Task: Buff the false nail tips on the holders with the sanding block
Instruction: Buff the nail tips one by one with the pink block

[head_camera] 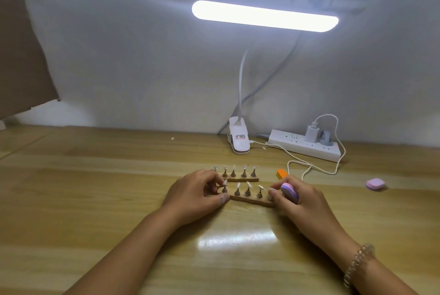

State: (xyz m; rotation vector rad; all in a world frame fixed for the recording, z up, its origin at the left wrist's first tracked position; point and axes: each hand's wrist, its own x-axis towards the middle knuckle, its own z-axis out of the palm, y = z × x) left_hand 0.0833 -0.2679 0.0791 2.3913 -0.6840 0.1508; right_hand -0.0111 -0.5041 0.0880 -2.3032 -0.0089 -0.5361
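Two wooden holder strips lie side by side on the table, each carrying several small metal stands with clear nail tips. My left hand [198, 193] grips the left end of the near strip [252, 200], fingers around the leftmost stand [224, 187]. My right hand [294, 199] holds a purple and pink sanding block [289, 192] and its fingertips touch the strip's right end. The far strip [241, 179] lies just behind, its nail tips [244, 169] upright.
An orange block [281, 173] lies behind my right hand. A pink case [375, 184] sits at the right. A clip lamp base [239, 138], a white power strip [306, 146] and a trailing cable [316, 168] are at the back. A cardboard box [21, 56] stands far left.
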